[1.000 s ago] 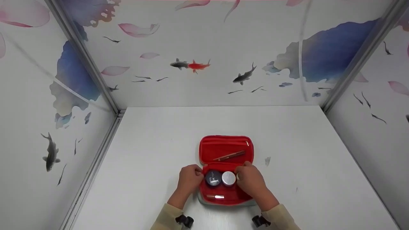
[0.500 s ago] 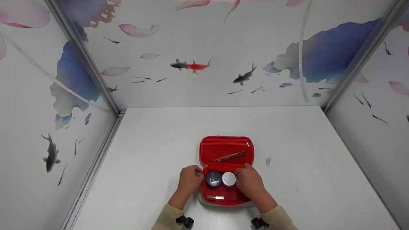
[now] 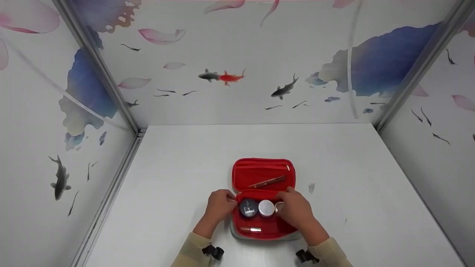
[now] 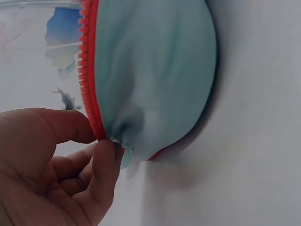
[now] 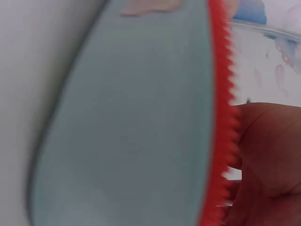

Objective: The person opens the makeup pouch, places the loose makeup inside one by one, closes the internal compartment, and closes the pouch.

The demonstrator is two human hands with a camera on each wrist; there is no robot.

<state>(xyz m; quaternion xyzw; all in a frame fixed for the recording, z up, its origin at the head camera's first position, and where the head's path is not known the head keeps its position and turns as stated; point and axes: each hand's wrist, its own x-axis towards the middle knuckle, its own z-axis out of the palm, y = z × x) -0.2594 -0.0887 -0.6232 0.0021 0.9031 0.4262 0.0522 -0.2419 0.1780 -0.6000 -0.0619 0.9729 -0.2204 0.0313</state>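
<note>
An unzipped pouch with a red lining (image 3: 265,223) and pale green outside (image 4: 155,70) lies with its lid laid back. My left hand (image 3: 220,204) pinches its left rim at the red zipper (image 4: 91,80) between thumb and finger. Inside are a dark round jar (image 3: 248,208) and a white-lidded jar (image 3: 266,208), side by side. My right hand (image 3: 297,208) bends over the right rim beside a third round thing with a pale rim (image 3: 278,207), partly covered by the fingers. In the right wrist view its fingertips are behind the zipper edge, so their hold is hidden.
A thin brown pencil-like stick (image 3: 268,181) lies in the lid (image 3: 259,168). A small tube with a bright end (image 3: 251,230) lies at the pouch's front. White table (image 3: 178,159) surrounds it, with printed panels (image 3: 252,48) on three sides.
My right hand has shifted slightly right and more of the pale-rimmed round thing shows. My left hand stays at the left rim. The pouch and jars are nearly unmoved.
</note>
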